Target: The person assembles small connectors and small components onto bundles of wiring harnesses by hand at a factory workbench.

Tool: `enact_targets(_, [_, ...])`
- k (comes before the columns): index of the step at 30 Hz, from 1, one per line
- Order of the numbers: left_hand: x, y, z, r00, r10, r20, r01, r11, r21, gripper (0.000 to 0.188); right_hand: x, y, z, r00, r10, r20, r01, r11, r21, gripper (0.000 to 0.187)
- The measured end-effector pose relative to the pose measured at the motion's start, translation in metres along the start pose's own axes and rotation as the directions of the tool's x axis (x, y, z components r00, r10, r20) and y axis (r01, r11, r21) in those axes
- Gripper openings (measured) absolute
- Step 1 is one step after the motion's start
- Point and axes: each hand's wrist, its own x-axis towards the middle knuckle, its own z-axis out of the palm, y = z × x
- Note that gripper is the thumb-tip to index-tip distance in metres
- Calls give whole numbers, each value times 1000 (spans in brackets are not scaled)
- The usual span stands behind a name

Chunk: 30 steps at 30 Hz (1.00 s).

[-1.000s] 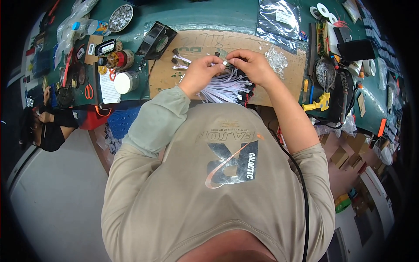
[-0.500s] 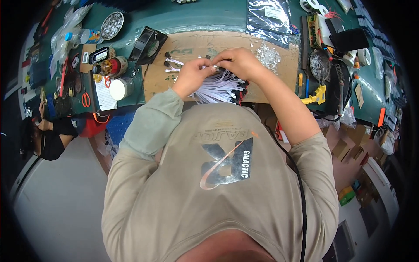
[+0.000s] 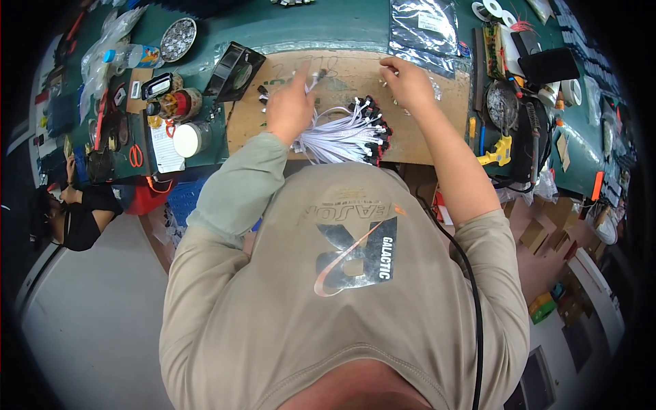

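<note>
My left hand [image 3: 290,108] is over the left part of a cardboard sheet, index finger stretched forward. A white cable with a dark connector [image 3: 321,74] runs out beside that finger and appears held under the thumb side. My right hand [image 3: 408,83] has come over the board's right side, fingers bent and apart, beside small clear plastic pieces [image 3: 436,87] that it partly covers. Whether a piece is between its fingertips is too small to make out. Between my hands and my body lies a bundle of white cables [image 3: 338,142] with black and red connector ends toward the right.
The cardboard [image 3: 246,130] lies on a green table. At left stand a black fan-like frame [image 3: 234,72], jars [image 3: 191,139], a bowl of small parts [image 3: 178,39] and red scissors [image 3: 135,156]. At right are a yellow glue gun [image 3: 497,152] and tools. Another person [image 3: 82,212] sits far left.
My hands have come apart from the cable end they held together. The right moved right and forward to the clear pieces; the left shifted slightly left, its index finger now straightened.
</note>
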Motion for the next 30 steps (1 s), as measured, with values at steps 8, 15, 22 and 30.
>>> enact_targets(8, [-1, 0, 7, 773, 630, 81, -611, 703, 363, 7, -4, 16, 2, 999, 27, 30, -8, 862, -506, 29])
enact_targets(15, [-3, 16, 49, 853, 409, 324, -451, 890, 67, 20, 2, 19, 6, 988, 107, 114, -35, 859, -511, 26])
enact_targets(22, [9, 18, 43, 910, 181, 374, -202, 979, 17, 18, -9, 9, 19, 998, -28, 64, 52, 911, -409, 24])
enact_targets(30, [13, 2, 17, 872, 239, 427, -296, 953, 69, 26, -5, 12, 22, 992, 9, 125, 45, 906, -420, 19])
